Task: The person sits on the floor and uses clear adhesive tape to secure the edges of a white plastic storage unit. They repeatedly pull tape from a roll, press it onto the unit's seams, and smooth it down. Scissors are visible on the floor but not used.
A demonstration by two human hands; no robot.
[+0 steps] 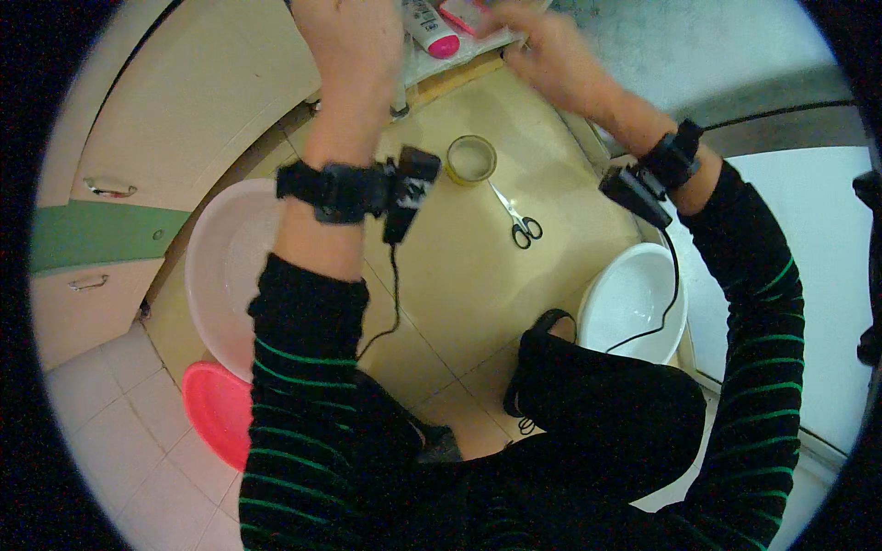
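Note:
My left hand (358,34) reaches up to the top edge, where its fingers are cut off from view. A white tube with a pink cap (431,27) lies just to its right on a low shelf (431,67). Blurred by motion, my right hand (541,52) is over the shelf's right end. Its fingertips overlap a pink-edged item (467,14); whether they grip it is unclear. On the floor below are a roll of adhesive tape (453,169) and a pair of scissors with black handles (517,219), the blade tips close to the roll.
A large pale basin (207,275) and a pink basin (213,413) stand at left by cabinets (207,89). A white basin (630,296) is by my foot at right, near a white panel (778,275). Cables hang from both wrist devices.

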